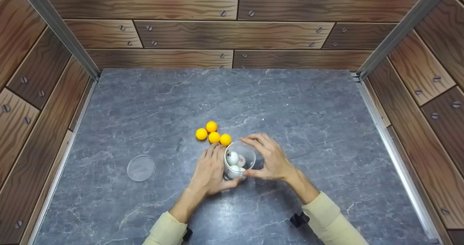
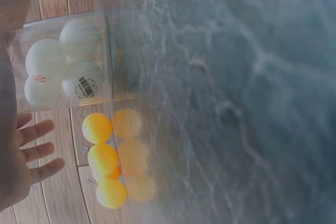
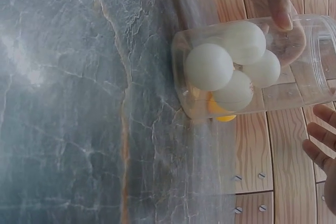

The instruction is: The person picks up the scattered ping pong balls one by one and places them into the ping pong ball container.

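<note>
A clear plastic jar (image 1: 250,151) without a lid stands near the middle of the table, several white ping-pong balls (image 3: 209,67) lying at its bottom. My left hand (image 1: 209,170) holds the jar from the left, thumb round its near side. From the right, my right hand (image 1: 270,158) spans the rim, fingers on the far edge and thumb on the near one. Several orange ping-pong balls (image 1: 211,126) lie loose on the table just beyond the left fingertips. Printed marks show on some white balls in the left wrist view.
To the left, a round clear lid (image 1: 141,168) lies flat on the grey marbled table (image 1: 308,103). Wood-patterned walls (image 1: 232,34) close off the back and both sides, with metal rails (image 1: 391,158) along the side edges.
</note>
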Motion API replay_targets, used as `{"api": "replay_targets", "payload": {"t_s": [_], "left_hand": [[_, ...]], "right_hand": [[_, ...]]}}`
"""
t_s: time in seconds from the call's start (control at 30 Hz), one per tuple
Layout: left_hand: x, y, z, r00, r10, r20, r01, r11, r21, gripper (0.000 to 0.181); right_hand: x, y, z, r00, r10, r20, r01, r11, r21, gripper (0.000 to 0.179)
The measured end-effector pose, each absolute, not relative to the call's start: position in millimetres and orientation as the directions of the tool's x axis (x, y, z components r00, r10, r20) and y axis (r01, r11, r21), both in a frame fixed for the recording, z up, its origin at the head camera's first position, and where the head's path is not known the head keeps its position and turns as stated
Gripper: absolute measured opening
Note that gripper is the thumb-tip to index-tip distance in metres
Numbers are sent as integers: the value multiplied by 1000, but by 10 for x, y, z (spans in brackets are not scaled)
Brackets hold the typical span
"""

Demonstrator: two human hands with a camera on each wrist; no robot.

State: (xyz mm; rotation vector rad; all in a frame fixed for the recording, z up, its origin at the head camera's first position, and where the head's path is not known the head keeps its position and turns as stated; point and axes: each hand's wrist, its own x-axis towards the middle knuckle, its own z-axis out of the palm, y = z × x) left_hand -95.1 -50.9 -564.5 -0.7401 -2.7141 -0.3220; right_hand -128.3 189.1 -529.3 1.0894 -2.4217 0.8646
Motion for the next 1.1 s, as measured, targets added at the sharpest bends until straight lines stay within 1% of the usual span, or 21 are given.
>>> {"api": "replay_targets", "payload": {"t_s": [0.13,0.23,0.37,0.53,0.73,0.93,1.1], "left_hand": [[-950,-504,-5642,-820,456,346,522,844,125,104],[-952,-504,-5644,-818,458,349,522,845,114,105],[-956,-506,-5649,-813,458,360,525,843,113,104],[-954,-513,-5647,-805,458,377,533,837,124,102],[-949,-521,-5648,-808,457,371,534,835,136,103],[-951,-528,-5640,-815,465,346,529,841,117,105],[-956,-536,-5631,-815,472,337,534,838,115,106]], "right_hand": [[-1277,1901,-5322,-680,-552,482,-731,552,-401,104],[-1279,1902,-5339,-692,-556,461,-721,568,-396,106],[-1276,1899,-5345,-702,-565,435,-711,596,-373,110],[-1264,1892,-5357,-709,-570,416,-700,642,-313,113],[-1250,1873,-5361,-699,-578,421,-702,667,-251,113],[-1252,1862,-5356,-663,-590,460,-717,677,-165,110],[-1261,1860,-5354,-652,-597,467,-723,675,-147,107]]}}
